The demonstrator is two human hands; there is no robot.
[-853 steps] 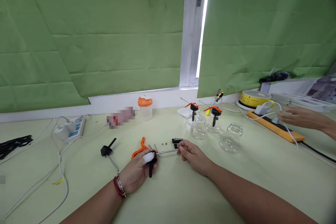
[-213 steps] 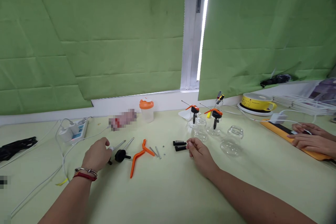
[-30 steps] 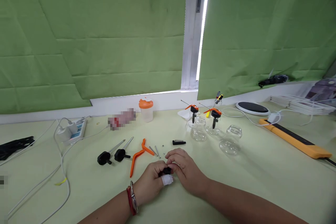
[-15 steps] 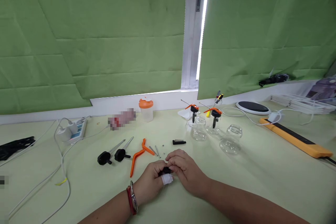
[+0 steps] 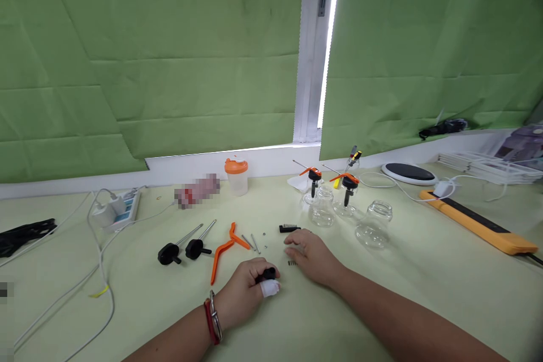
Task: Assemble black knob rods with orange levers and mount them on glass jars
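Note:
My left hand (image 5: pixel 250 288), its thumb wrapped in white tape, is closed around a small black plastic part (image 5: pixel 268 274) with a round end; the fingers hide most of it. My right hand (image 5: pixel 311 254) is off to the right, thumb and fingers parted, with nothing visible between them. Just under its thumb a small coil spring (image 5: pixel 292 263) lies on the table. Beyond its fingertips is a black stem with a spring (image 5: pixel 289 228). Left of these lie two metal pins (image 5: pixel 255 243), tiny nuts (image 5: pixel 265 246) and two orange levers (image 5: pixel 221 251).
Two black pump heads with metal rods (image 5: pixel 169 253) lie at left. Clear glass jars (image 5: pixel 373 226) and orange-levered pump tops (image 5: pixel 348 182) stand at right. Behind are an orange-lidded cup (image 5: pixel 236 175), a power strip (image 5: pixel 127 210) with cables, and a yellow-orange bar (image 5: pixel 475 226).
My right hand has moved away from the left to the right and parted its fingers. A small spring now shows on the table beneath it. The left hand keeps the black part.

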